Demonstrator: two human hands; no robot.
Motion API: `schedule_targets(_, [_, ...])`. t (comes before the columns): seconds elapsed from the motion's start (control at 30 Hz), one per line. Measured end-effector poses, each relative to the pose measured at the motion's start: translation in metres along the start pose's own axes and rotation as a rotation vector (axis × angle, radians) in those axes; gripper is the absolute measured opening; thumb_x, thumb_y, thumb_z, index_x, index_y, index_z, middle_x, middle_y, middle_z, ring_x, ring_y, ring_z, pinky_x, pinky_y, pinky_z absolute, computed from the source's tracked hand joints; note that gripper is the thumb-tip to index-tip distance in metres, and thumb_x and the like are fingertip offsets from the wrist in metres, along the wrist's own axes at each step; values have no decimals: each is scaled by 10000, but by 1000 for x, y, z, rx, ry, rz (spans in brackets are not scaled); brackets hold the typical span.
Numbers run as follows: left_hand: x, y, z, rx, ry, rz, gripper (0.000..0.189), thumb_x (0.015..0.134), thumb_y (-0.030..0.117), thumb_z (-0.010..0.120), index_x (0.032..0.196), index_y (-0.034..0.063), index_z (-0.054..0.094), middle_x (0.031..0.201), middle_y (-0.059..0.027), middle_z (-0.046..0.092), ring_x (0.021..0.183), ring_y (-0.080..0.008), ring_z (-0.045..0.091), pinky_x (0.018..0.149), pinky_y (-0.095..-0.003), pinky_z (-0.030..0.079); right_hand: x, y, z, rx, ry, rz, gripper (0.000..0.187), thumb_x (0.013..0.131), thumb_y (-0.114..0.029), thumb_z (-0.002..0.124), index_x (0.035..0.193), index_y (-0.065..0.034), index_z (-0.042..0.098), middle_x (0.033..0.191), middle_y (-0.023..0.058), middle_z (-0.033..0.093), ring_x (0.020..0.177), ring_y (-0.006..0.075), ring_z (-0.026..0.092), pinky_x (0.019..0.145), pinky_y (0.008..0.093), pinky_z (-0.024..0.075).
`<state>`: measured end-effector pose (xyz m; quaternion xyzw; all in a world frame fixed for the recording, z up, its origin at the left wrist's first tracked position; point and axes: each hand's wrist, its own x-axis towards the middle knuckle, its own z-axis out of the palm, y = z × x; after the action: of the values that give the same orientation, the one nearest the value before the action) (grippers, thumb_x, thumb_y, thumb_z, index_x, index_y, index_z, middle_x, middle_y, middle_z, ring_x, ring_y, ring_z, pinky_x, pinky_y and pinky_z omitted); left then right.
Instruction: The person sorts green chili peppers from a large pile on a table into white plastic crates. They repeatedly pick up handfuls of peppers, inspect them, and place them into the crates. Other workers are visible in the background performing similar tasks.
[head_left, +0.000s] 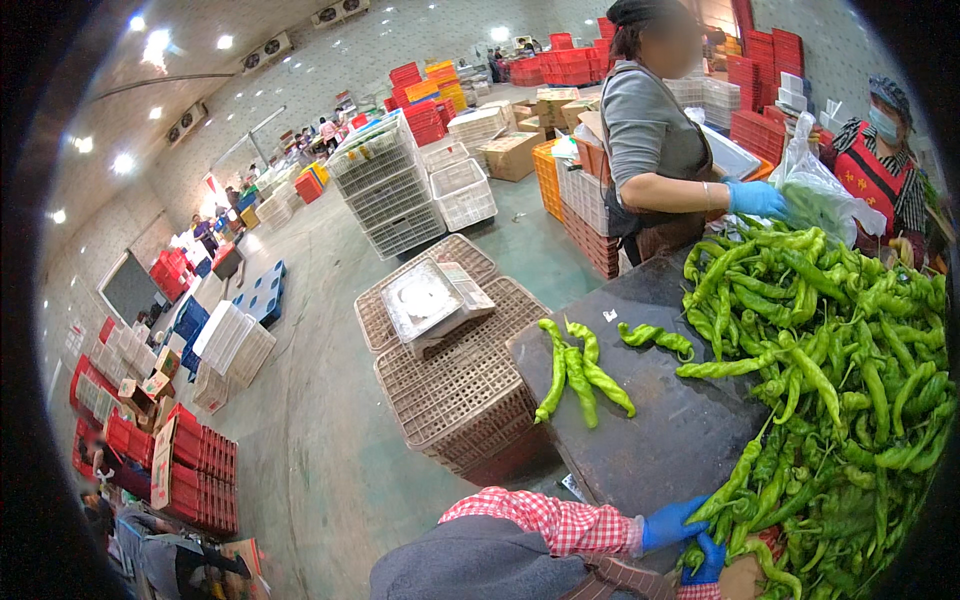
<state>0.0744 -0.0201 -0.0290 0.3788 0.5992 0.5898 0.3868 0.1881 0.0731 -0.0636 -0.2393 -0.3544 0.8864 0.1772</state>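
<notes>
A large heap of long green peppers (817, 345) covers the right side of a dark tabletop (645, 442). At the heap's near edge, my left hand (675, 521), in a blue glove, grips the end of a long green pepper (731, 480). Just below it, my right hand (705, 561), also blue-gloved, closes around a curled pepper (691, 556); peppers partly hide its fingers. Apart from the heap lie several loose peppers (581, 382) near the table's left corner and a twisted pair (656, 339) farther back.
Beside the table, a weighing scale (424, 300) rests on upturned plastic crates (457, 382). Across the heap, a co-worker's blue-gloved hand (756, 199) touches a clear plastic bag (817, 187) with green contents. Another person (874, 180) stands behind it. Stacked white crates (390, 191) stand on the floor.
</notes>
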Motion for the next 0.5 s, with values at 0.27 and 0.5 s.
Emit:
schedule_targets(0.27, [0,2,0,-35,0,13,552,777,296,479,1229,65,261,1124,-154,451,1027,-242,444,855,-321,345,-5,-6,8,-75,79,-12,492,732,0,456,1198,4,297,1148,123,398,1010,247,434,854,340,370])
schedule_targets(0.5, [0,-9,1,29,9,-84,558,791,324,483,1233,64,264,1122,-115,458,999,-176,447,853,-303,348,-10,-8,20,-54,-50,-94,456,728,-16,482,1162,12,346,1106,124,435,963,232,466,833,328,386])
